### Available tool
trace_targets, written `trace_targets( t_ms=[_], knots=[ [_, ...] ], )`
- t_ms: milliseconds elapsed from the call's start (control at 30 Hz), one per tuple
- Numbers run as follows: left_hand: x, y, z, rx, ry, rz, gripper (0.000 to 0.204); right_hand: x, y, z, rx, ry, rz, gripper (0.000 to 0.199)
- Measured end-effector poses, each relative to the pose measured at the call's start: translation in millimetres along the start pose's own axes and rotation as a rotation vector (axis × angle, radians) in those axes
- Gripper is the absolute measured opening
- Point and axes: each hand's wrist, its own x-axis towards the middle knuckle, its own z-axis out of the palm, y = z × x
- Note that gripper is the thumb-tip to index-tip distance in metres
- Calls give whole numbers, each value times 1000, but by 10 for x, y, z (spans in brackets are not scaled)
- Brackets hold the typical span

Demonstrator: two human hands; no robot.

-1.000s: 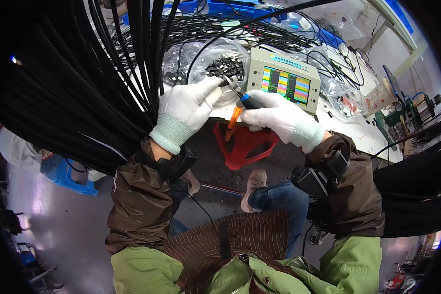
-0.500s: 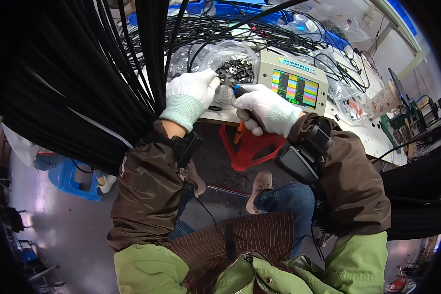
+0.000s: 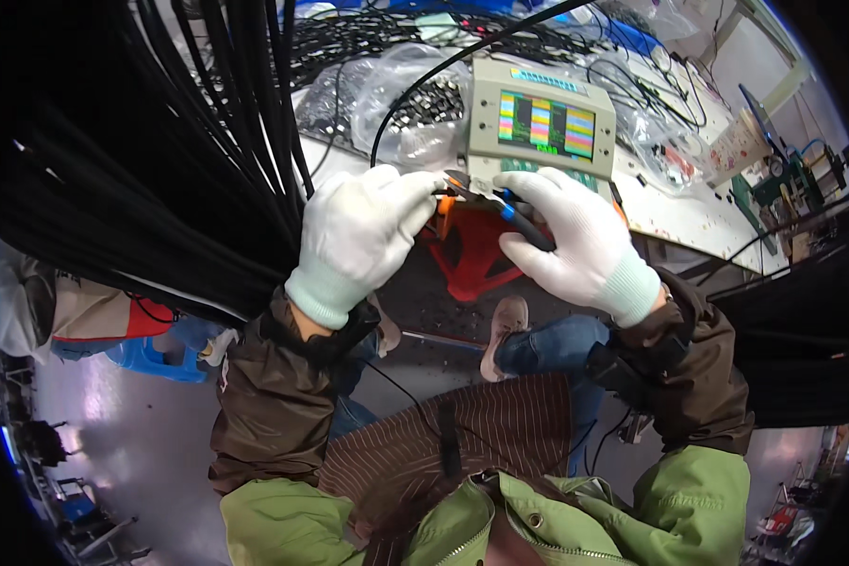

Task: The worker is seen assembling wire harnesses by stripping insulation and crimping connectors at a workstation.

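Note:
White knit gloves with pale green cuffs cover both hands. My left hand (image 3: 360, 224) is closed in a pinch on the end of a black cable (image 3: 384, 123), which arcs down to it from above. My right hand (image 3: 585, 231) grips a pair of pliers (image 3: 514, 215) with blue and black handles. The pliers' jaws point left and meet the cable end at my left fingertips; whether they bite on it is too small to tell. Just beyond the hands stands a beige tester (image 3: 542, 123) with a lit, coloured screen.
A clear bag (image 3: 424, 104) of small black and metal parts lies left of the tester. Thick black cables (image 3: 141, 179) hang at the left. More cables lie tangled along the back of the white table (image 3: 670, 212). A red stool (image 3: 467, 269) stands below the table edge.
Both hands have drawn back from the bag of parts toward me. The pliers have turned so their jaws reach the cable end at my left fingers.

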Motion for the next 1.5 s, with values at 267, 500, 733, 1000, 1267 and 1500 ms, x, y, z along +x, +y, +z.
trace_targets(
  t_ms=[267, 500, 733, 1000, 1267, 1500],
  knots=[
    [-111, 408, 56, 61, -56, 169, 22, -539, -23, -192, -187, -38, -39, 48],
    [-151, 588, 94, 88, -73, 256, 23, -804, 32, -226, -216, -19, -75, 49],
    [-151, 688, 115, 78, -96, 290, 26, -936, 107, -227, -210, -30, -99, 44],
    [-122, 675, 212, 28, -95, 331, 27, -977, 216, -176, -107, 0, -122, 38],
    [-289, 717, 331, -31, 16, 249, 16, -1138, 205, 12, -2, -48, -69, 35],
    [-481, 774, 202, -266, -149, -144, 9, -1046, 149, 13, -73, 199, -225, 48]
  ],
)
